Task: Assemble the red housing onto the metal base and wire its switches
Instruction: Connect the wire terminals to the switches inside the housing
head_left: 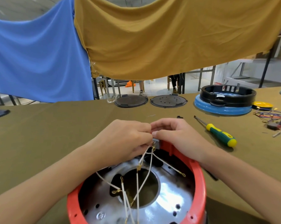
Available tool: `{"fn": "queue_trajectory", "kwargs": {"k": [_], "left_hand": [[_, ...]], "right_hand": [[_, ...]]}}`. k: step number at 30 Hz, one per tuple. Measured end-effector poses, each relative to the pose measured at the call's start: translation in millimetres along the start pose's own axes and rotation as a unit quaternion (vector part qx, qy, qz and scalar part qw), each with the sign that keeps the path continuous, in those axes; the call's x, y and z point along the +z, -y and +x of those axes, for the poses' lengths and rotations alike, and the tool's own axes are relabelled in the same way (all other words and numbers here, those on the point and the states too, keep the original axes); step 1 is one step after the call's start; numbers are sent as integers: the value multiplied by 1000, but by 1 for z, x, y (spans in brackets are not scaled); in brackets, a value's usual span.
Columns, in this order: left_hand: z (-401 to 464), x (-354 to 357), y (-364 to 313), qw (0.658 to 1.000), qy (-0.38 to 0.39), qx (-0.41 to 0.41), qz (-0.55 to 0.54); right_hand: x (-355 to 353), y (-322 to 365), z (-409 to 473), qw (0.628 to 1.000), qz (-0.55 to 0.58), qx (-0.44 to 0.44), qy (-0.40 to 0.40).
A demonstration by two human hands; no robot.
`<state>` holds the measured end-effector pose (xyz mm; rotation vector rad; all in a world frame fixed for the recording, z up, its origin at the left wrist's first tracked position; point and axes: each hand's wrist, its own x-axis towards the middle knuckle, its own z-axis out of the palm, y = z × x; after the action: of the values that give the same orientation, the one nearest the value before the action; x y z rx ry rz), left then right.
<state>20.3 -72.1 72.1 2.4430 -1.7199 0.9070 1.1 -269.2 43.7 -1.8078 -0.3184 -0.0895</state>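
Housing (pixel 199 180) already sits around the metal base (pixel 169 196) near the tabletop (pixel 55 126) edge, so that part looks done. Wiring's mid-way: both hands, left (pixel 128 139) and right (pixel 173 135), pinch together at the switch (pixel 156 143), and several white wires (pixel 137 191) dangle loose.

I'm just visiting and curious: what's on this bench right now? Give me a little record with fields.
Workpiece: round red plastic housing around a shiny metal base
Wiring: thin white wires with brass terminals rising to a small grey switch at the far rim
Left hand: pinching wires at the switch
Right hand: fingers curled at the switch
Tool: green-and-yellow-handled screwdriver, lying untouched to the right
Surface: olive cloth-covered table
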Motion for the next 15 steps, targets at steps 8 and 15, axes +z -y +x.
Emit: {"fn": "queue_trajectory", "kwargs": {"k": [8, 15], "left_hand": [[-2, 1, 0, 1000, -4, 5, -20], [-2, 2, 0, 1000, -5, 16, -8]], "right_hand": [[0, 1, -1, 1000, 0, 6, 5], [0, 1, -1, 1000, -1, 6, 5]]}}
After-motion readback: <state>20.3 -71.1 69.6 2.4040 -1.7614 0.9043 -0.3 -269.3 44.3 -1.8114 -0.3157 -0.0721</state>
